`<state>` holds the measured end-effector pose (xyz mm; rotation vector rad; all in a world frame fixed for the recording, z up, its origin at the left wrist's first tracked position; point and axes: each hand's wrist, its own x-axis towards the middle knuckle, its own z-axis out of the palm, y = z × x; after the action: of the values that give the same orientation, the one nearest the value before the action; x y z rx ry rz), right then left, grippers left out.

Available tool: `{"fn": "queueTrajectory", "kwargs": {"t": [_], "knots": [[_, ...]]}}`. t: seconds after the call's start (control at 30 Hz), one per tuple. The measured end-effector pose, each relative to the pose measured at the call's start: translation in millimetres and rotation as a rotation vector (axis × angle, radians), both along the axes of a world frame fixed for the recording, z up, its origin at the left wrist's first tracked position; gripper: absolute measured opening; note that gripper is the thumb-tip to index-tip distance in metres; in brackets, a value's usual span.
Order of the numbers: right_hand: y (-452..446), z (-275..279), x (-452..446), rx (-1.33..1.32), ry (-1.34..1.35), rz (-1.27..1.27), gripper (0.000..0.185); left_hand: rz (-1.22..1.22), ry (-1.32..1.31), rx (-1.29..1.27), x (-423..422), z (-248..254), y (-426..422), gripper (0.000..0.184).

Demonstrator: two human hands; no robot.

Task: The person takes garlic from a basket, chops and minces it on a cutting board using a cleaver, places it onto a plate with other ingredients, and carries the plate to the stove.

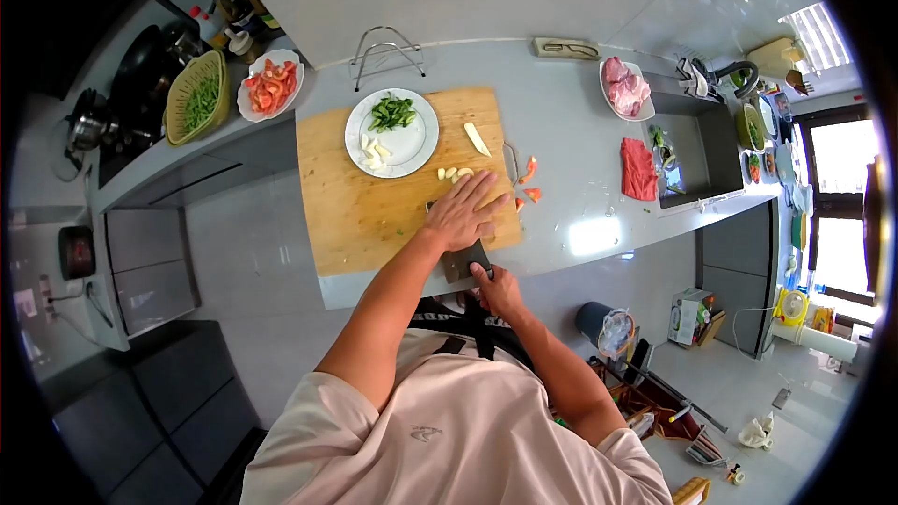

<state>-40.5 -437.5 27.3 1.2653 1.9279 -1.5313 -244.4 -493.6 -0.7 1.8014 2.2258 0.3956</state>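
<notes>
My left hand (465, 212) lies flat with spread fingers over the blade of a dark cleaver (458, 265), at the right part of the wooden cutting board (341, 215). The fingers of my right hand (500, 290) are wrapped round the cleaver's black handle near the counter's front edge. Just beyond my left fingertips sit several garlic cloves (454, 173). A pale peeled piece (477, 139) rests farther back on the board. A white plate (409, 151) holds chopped greens (392, 113) and pale slices (376, 151). What lies under the blade is hidden.
Left are a bowl of cut tomatoes (272, 87) and a basket of green beans (201, 101). Behind the board stands a wire rack (386, 51). Tomato scraps (531, 194), a red cloth (639, 170), a bowl of meat (627, 92) and a sink (692, 145) are right.
</notes>
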Motion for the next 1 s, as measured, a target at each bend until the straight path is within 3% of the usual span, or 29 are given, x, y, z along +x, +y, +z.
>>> {"fn": "queueTrajectory", "kwargs": {"t": [0.3,0.4,0.5,0.7,0.83,0.93,1.0], "knots": [[17.2,-2.8,0.2,-0.100,0.016,0.083,0.063,0.067,-0.035,0.020,6.0,-8.1,4.4,0.067],[25.6,1.1,1.2,0.054,0.053,0.172,0.073,0.077,-0.039,0.022,3.1,0.4,7.5,0.066],[34.6,-17.8,3.8,0.063,0.076,0.182,0.067,0.054,-0.061,0.022,5.3,1.9,9.8,0.066],[62.4,-10.5,-5.4,-0.020,-0.044,0.252,0.069,0.043,-0.118,0.037,1.3,-9.5,21.6,0.061],[61.1,-19.3,-9.1,-0.074,-0.033,0.219,0.071,0.023,-0.087,0.045,-0.4,-12.2,19.9,0.057],[47.2,-31.6,-5.8,0.110,0.008,0.230,0.071,-0.051,-0.065,0.075,-8.2,-13.6,24.1,0.058],[43.8,-10.6,-7.5,-0.063,-0.066,0.129,0.070,-0.072,-0.063,0.134,-8.6,-7.8,22.8,0.059]]}}
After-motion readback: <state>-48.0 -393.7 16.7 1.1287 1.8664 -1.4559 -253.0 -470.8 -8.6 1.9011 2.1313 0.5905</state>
